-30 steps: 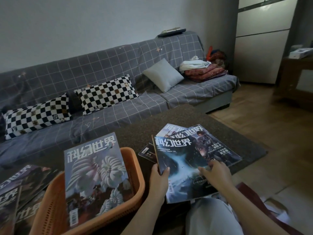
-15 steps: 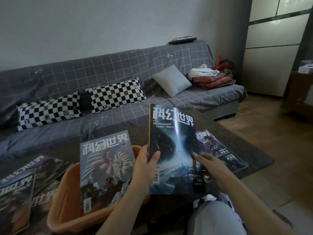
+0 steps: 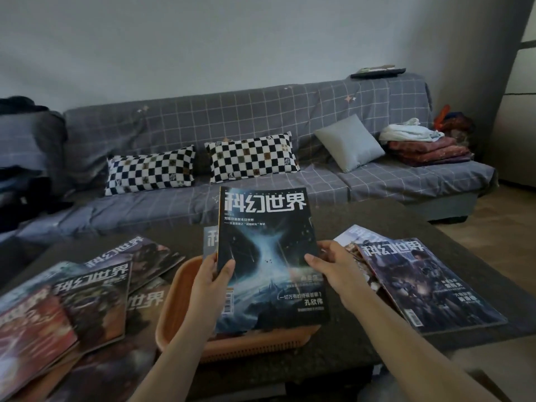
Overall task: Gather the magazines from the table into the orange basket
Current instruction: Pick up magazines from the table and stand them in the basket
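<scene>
Head view, left to right. Lower left of frame: a loose pile of magazines (image 3: 87, 288) lies overlapped on the dark tabletop (image 3: 362, 340), covers up, not yet gathered. Centre, low: the orange basket (image 3: 179, 314) stands on the tabletop, with another magazine (image 3: 209, 239) upright inside it, mostly hidden.

The held magazine (image 3: 266, 256) is upright over the basket, cover toward the camera, its lower edge at or just inside the rim; whether it touches the basket floor cannot be told. The left hand (image 3: 211, 285) grips its spine edge, thumb on the cover, fingers (image 3: 210, 261) curled behind. The right hand (image 3: 333, 268) pinches the opposite edge, thumb on the cover, the other fingers behind it.

Right of centre: a small stack of magazines (image 3: 420, 282) lies flat on the tabletop, the top one angled, others showing beneath it. Behind everything, a grey checked sofa (image 3: 261, 120) with cushions.

Handling judgement: the magazine looks thin, light and glossy, so likely slippery and prone to flop if held by one corner. It stands straight here, probably because both long edges are supported. Best hold: along the spine, where it is stiffest. Next move probably calls for lowering it against the one already in the basket.
</scene>
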Available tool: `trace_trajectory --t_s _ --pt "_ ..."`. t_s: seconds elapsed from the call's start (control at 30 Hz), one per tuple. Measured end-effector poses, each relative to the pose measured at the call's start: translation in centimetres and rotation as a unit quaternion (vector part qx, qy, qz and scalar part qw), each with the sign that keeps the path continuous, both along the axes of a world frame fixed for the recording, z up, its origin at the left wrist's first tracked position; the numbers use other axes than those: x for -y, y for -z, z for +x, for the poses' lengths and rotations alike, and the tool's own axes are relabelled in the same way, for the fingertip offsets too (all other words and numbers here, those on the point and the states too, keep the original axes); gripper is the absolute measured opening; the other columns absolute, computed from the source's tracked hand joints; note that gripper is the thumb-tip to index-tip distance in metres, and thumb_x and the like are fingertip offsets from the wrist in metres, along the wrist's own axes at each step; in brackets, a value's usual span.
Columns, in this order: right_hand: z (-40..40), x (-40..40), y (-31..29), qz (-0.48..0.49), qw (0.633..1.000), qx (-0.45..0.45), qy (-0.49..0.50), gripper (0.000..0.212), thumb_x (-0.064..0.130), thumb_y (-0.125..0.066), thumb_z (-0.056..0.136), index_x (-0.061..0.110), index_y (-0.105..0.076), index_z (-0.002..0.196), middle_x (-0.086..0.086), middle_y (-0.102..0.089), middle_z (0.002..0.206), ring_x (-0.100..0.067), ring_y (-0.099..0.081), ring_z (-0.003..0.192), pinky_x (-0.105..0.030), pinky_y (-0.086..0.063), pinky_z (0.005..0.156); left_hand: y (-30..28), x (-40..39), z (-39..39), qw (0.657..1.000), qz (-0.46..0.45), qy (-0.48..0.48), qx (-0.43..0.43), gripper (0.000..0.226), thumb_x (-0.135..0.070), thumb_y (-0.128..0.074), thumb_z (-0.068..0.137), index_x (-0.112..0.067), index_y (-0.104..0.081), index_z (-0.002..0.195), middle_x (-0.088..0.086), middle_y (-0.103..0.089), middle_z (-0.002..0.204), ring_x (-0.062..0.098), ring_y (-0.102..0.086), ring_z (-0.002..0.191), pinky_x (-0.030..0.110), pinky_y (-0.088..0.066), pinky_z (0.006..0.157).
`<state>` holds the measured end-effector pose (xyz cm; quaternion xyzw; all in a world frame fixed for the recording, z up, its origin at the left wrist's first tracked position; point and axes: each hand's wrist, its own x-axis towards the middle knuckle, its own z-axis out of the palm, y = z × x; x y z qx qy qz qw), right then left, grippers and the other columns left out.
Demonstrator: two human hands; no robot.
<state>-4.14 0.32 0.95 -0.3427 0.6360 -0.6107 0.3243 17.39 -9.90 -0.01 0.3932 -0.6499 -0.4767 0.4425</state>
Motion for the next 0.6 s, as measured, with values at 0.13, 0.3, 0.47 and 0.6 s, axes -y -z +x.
trace_trajectory --t_s 0.13,0.3,0.47,0.6 --pt "2.5 3.0 0.7 0.036 0.997 -0.068 0.001 0.018 0.021 -0.068 0.083 0.028 -0.054 0.092 0.008 -0.068 0.092 -0.008 -0.066 0.081 -0.027 -0.052 0.07 1.0 2.3 2.2 0.997 -0.017 -0.044 0.061 0.014 -0.022 -0.06 0.092 -0.036 -0.061 0.094 -0.01 -0.071 0.088 0.005 -0.066 0.083 0.02 -0.046 0.069" --pt "4.0 4.5 2.2 0.065 0.982 -0.176 0.012 0.039 0.021 -0.069 0.082 0.029 -0.051 0.116 0.021 -0.059 0.087 0.004 -0.056 0.08 -0.013 -0.043 0.064 2.8 3.5 3.4 0.989 -0.024 -0.065 0.129 0.02 -0.019 -0.067 0.088 -0.036 -0.06 0.097 -0.035 -0.065 0.084 -0.007 -0.063 0.075 0.015 -0.045 0.065" --pt "4.3 4.8 3.2 0.108 0.953 -0.281 0.036 0.035 0.024 -0.066 0.085 0.028 -0.048 0.115 0.016 -0.061 0.086 0.003 -0.056 0.071 -0.014 -0.044 0.06 3.0 3.2 2.8 0.967 -0.084 -0.137 0.199 0.018 -0.028 -0.07 0.085 -0.032 -0.058 0.098 -0.018 -0.064 0.079 0.0 -0.061 0.067 0.015 -0.042 0.055" --pt "4.5 4.9 3.9 0.121 0.937 -0.326 0.045 0.025 0.026 -0.064 0.086 0.024 -0.049 0.106 0.013 -0.061 0.095 -0.001 -0.058 0.073 -0.019 -0.048 0.061 3.2 3.6 3.1 0.967 -0.07 -0.137 0.202 0.03 -0.025 -0.064 0.09 -0.022 -0.061 0.119 -0.007 -0.067 0.107 0.007 -0.063 0.087 0.019 -0.05 0.068"
